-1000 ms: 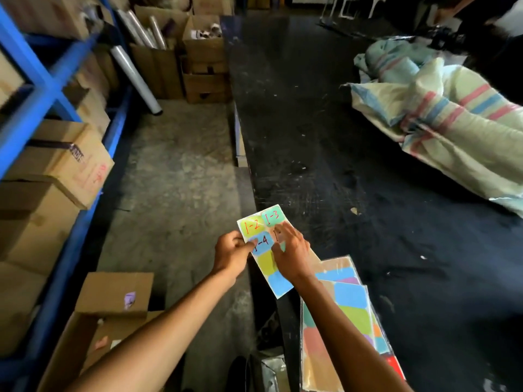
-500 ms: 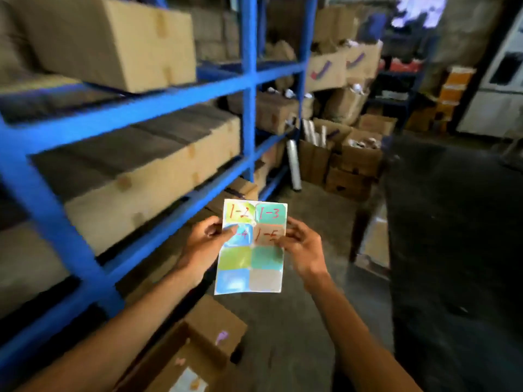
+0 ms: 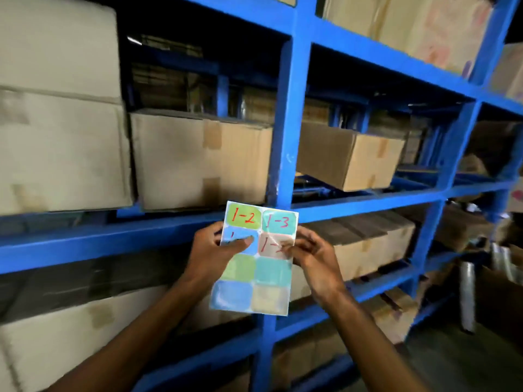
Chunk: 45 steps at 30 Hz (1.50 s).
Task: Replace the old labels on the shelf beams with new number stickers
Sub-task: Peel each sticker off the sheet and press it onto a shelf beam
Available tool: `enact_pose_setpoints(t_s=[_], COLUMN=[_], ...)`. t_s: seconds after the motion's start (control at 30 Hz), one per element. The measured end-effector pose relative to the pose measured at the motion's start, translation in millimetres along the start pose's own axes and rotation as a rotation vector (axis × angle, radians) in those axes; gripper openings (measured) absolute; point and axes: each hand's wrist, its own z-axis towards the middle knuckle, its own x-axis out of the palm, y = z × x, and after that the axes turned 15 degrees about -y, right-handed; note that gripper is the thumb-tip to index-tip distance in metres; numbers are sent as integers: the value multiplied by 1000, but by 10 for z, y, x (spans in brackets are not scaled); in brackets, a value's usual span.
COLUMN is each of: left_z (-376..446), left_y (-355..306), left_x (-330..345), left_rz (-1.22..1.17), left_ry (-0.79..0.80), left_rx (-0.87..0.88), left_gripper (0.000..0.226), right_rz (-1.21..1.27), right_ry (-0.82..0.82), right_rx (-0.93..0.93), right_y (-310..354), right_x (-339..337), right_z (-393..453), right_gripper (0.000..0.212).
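A person's 2 bare hands hold up a sticker sheet (image 3: 256,258) in front of a blue metal shelf rack (image 3: 288,114), about level with one of its horizontal beams (image 3: 113,239). The sheet is upright and carries 8 rounded colour stickers in 2 columns. The top 2 read "1-2" on green and "1-3" on teal in red handwriting.

The left hand (image 3: 210,253) grasps the sheet's left edge, its thumb pressed flat across the blue sticker in the 2nd row, fingers curled behind. The right hand (image 3: 312,257) pinches at the right edge, its fingertips (image 3: 287,246) on the pinkish sticker in the 2nd row, covering part of its number. Whether that sticker is lifting cannot be told.

Taped cardboard boxes (image 3: 198,159) fill the shelves behind.
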Motion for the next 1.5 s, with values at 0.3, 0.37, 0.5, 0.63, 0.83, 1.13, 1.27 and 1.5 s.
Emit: enact_pose_setpoints(t_s=[0.3,0.37,0.5,0.63,0.83,1.13,1.27,1.5], left_z=[474,548,677,753,794,1057,1250,1612], left_y=[-625,-719,-927,-1127,-1360,-1615,-1858,-2314], left_x=[-994,-1097,-1269,-1278,-1120,-949,-889,-1028], left_rz=[-22,0,19,62,111,400,487,636], left_ry=[-151,-185,-236,-282,-293,-453,-519,-533], left_rx=[143,179,205,231,375,605,708,794], left_gripper=[23,24,25,26,21,18,26,51], right_rz=[51,51,-21,-163,-208,-81,50,124], right_ry=[246,286,162,119,155,235,310,297], right_rx=[-91,-117,-469,-899,-1036,-1030,-932,-893], right_y=[376,460,623,803,1091,1359,1681,2306], right_x=[1289,1426,1719,1976,2342,2514,2611,2846], right_z=[7,14,52,64,170,509,678,1074], right_gripper=[43,43,34,26,25,4,2,8])
